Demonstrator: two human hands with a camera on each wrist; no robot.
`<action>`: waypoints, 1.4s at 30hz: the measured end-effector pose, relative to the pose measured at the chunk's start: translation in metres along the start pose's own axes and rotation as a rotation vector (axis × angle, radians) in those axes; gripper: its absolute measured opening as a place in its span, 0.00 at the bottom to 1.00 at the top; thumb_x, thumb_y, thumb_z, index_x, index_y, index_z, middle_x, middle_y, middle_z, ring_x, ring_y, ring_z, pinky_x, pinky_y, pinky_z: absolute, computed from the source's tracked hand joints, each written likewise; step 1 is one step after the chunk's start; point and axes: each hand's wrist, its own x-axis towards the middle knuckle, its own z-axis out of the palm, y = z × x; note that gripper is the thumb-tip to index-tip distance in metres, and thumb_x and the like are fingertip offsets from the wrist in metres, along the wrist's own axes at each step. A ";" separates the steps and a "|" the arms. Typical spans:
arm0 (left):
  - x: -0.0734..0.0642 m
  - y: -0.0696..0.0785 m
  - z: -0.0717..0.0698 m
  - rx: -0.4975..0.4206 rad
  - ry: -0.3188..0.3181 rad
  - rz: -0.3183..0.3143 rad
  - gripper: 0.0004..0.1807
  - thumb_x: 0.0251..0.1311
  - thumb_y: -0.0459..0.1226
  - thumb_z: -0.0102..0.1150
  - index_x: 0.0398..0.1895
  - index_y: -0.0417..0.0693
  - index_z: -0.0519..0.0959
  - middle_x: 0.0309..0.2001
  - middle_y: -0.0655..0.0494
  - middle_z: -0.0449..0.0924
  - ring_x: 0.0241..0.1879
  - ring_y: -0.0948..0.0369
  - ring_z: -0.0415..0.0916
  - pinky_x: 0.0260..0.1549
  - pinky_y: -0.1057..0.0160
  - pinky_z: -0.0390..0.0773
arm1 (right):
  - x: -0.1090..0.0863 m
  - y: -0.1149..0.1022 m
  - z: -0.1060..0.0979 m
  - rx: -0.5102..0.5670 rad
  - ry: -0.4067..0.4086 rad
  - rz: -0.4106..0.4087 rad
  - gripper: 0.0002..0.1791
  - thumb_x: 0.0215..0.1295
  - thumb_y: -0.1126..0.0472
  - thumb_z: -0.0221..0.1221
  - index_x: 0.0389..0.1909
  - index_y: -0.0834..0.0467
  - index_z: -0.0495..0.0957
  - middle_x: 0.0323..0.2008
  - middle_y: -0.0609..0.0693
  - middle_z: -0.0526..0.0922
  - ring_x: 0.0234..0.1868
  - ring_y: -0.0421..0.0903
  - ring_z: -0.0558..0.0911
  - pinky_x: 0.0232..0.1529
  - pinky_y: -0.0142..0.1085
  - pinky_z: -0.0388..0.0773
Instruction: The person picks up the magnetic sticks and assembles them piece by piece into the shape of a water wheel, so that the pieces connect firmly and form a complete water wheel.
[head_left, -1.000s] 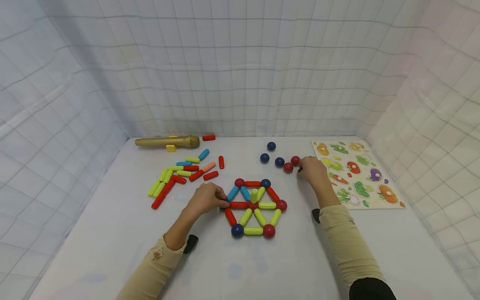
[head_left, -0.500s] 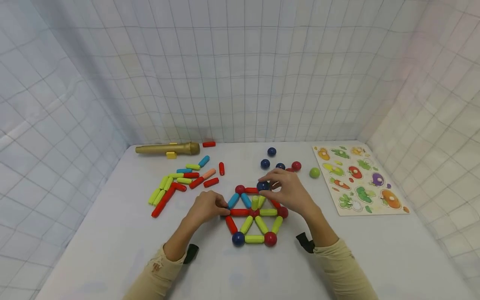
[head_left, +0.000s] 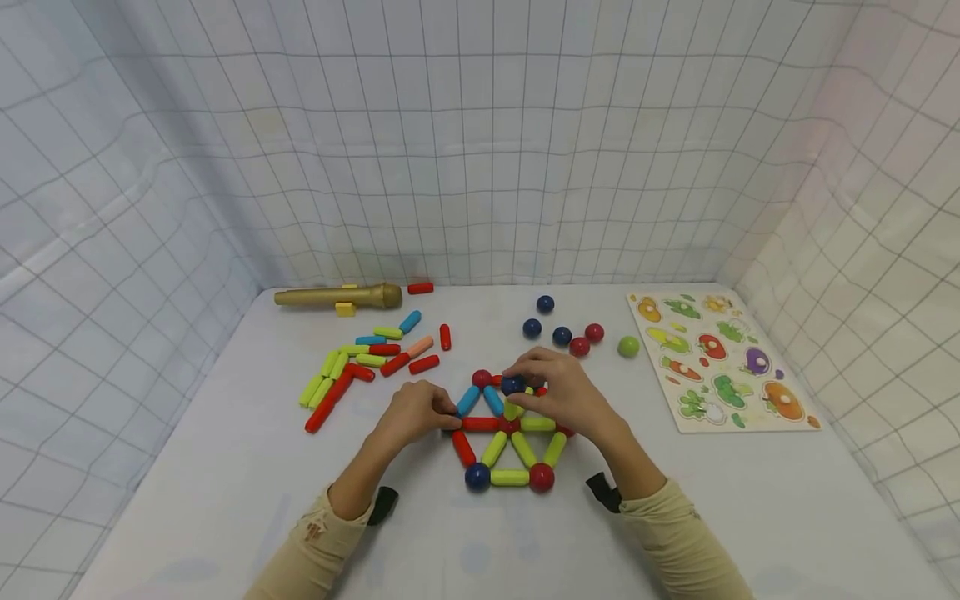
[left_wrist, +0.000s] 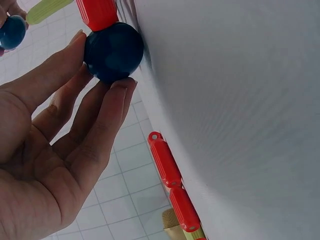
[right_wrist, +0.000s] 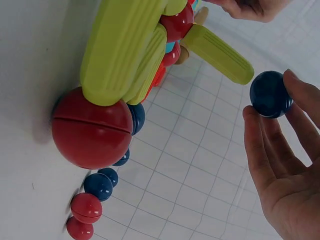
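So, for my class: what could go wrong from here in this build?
The right hand only pinches a blue ball, which might slip and roll away. The upright green rod, rising from the central red ball without a side brace, could tip if pushed. A tug from the left hand on the corner ball might part it from a red rod.

Both held balls (right_wrist: 270, 94) are navy, the upright rod (right_wrist: 218, 52) lime, the microphone (head_left: 322, 297) gold, the backdrop (head_left: 450, 150) white with grey gridlines.
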 end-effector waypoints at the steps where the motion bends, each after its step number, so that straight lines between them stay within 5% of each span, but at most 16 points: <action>1: 0.000 0.000 0.000 -0.001 0.000 0.001 0.09 0.51 0.40 0.72 0.35 0.47 0.87 0.29 0.59 0.85 0.30 0.62 0.74 0.32 0.65 0.76 | 0.000 0.000 0.001 -0.018 -0.005 -0.008 0.16 0.53 0.61 0.71 0.44 0.56 0.85 0.42 0.49 0.83 0.39 0.46 0.81 0.40 0.39 0.83; 7: -0.001 0.002 0.000 0.010 -0.005 0.006 0.08 0.51 0.40 0.73 0.33 0.48 0.87 0.28 0.59 0.85 0.30 0.62 0.74 0.31 0.65 0.75 | -0.001 -0.002 -0.001 -0.096 -0.048 -0.010 0.16 0.54 0.59 0.71 0.45 0.55 0.85 0.43 0.49 0.83 0.43 0.44 0.81 0.43 0.34 0.81; 14: -0.009 0.014 0.003 0.069 -0.027 -0.014 0.08 0.50 0.41 0.74 0.29 0.49 0.86 0.24 0.59 0.81 0.30 0.60 0.71 0.28 0.66 0.70 | -0.005 -0.004 -0.002 -0.098 -0.061 0.045 0.16 0.55 0.57 0.70 0.45 0.55 0.85 0.45 0.50 0.81 0.44 0.46 0.80 0.45 0.39 0.82; 20: -0.009 0.017 -0.001 0.105 -0.118 -0.027 0.11 0.52 0.45 0.72 0.26 0.49 0.83 0.21 0.58 0.77 0.27 0.60 0.70 0.25 0.67 0.69 | -0.007 -0.006 -0.003 -0.083 -0.081 0.039 0.17 0.55 0.58 0.70 0.46 0.55 0.84 0.41 0.49 0.81 0.40 0.45 0.79 0.40 0.41 0.82; 23: 0.008 0.012 -0.015 0.134 -0.084 -0.042 0.13 0.53 0.48 0.70 0.27 0.48 0.83 0.22 0.55 0.78 0.26 0.60 0.71 0.25 0.67 0.69 | -0.007 -0.007 -0.005 -0.075 -0.087 0.041 0.21 0.54 0.58 0.71 0.50 0.57 0.81 0.42 0.49 0.82 0.41 0.45 0.80 0.42 0.41 0.82; 28: 0.054 0.000 -0.037 0.245 0.129 -0.044 0.13 0.57 0.42 0.68 0.41 0.43 0.83 0.38 0.48 0.83 0.35 0.54 0.75 0.34 0.61 0.76 | -0.006 -0.009 -0.006 -0.052 -0.085 0.087 0.24 0.53 0.59 0.71 0.51 0.59 0.78 0.44 0.50 0.84 0.43 0.46 0.82 0.46 0.42 0.83; 33: 0.080 -0.015 -0.038 0.315 0.070 -0.075 0.21 0.57 0.38 0.68 0.53 0.40 0.80 0.45 0.46 0.81 0.43 0.53 0.74 0.44 0.57 0.79 | -0.006 -0.010 -0.003 -0.025 -0.106 0.076 0.18 0.53 0.58 0.72 0.44 0.57 0.81 0.41 0.48 0.83 0.41 0.45 0.81 0.44 0.39 0.83; 38: 0.076 -0.016 -0.038 0.262 0.078 -0.075 0.20 0.58 0.38 0.67 0.53 0.40 0.79 0.44 0.46 0.81 0.42 0.53 0.75 0.42 0.58 0.80 | -0.004 -0.010 -0.003 -0.053 -0.108 0.040 0.15 0.52 0.57 0.72 0.40 0.56 0.82 0.39 0.46 0.82 0.40 0.45 0.82 0.41 0.33 0.82; 40: 0.068 -0.012 -0.039 0.147 0.105 -0.047 0.20 0.59 0.40 0.66 0.53 0.41 0.79 0.45 0.45 0.82 0.42 0.53 0.76 0.42 0.58 0.80 | -0.004 -0.009 -0.003 -0.066 -0.112 0.038 0.15 0.52 0.57 0.72 0.40 0.56 0.82 0.39 0.46 0.82 0.40 0.45 0.81 0.41 0.33 0.81; 42: 0.057 -0.004 -0.039 -0.071 0.077 -0.023 0.22 0.60 0.42 0.65 0.55 0.41 0.77 0.48 0.44 0.82 0.45 0.52 0.78 0.46 0.57 0.80 | -0.003 -0.009 -0.004 -0.071 -0.120 0.043 0.15 0.52 0.57 0.72 0.40 0.56 0.82 0.38 0.46 0.81 0.39 0.44 0.81 0.41 0.33 0.81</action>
